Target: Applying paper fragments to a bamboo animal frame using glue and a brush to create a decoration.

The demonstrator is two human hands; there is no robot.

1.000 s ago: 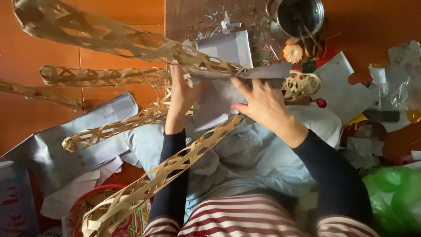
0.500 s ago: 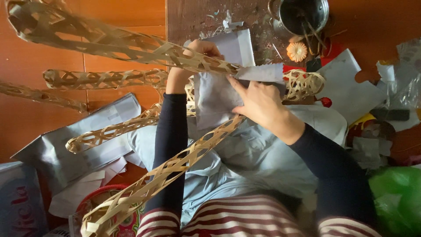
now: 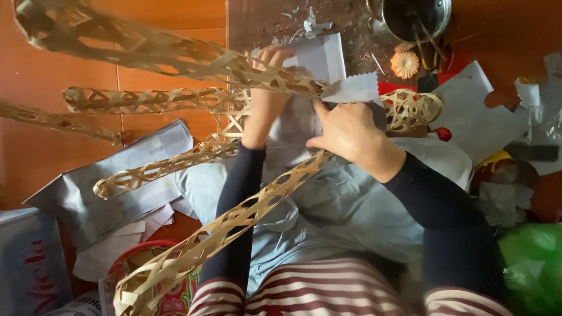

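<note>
A frame of woven bamboo strips (image 3: 193,153) spreads over my lap and the floor, with several long latticed arms reaching left. A sheet of pale grey paper (image 3: 319,64) lies against the frame's centre. My left hand (image 3: 266,96) reaches through the strips and grips the paper's upper left part. My right hand (image 3: 345,131) presses on the paper from the right, thumb along its lower edge. Both arms wear dark sleeves.
A metal pot (image 3: 418,17) holding sticks stands at the top right beside an orange paper flower (image 3: 405,64). Loose paper sheets (image 3: 474,117) and scraps lie right. A grey bag (image 3: 111,181) lies left, a green plastic bag (image 3: 530,266) at the lower right. Orange floor tiles fill the left.
My left hand has slid further up behind the paper, and my right hand has shifted a little lower on it. The bamboo frame has barely moved.
</note>
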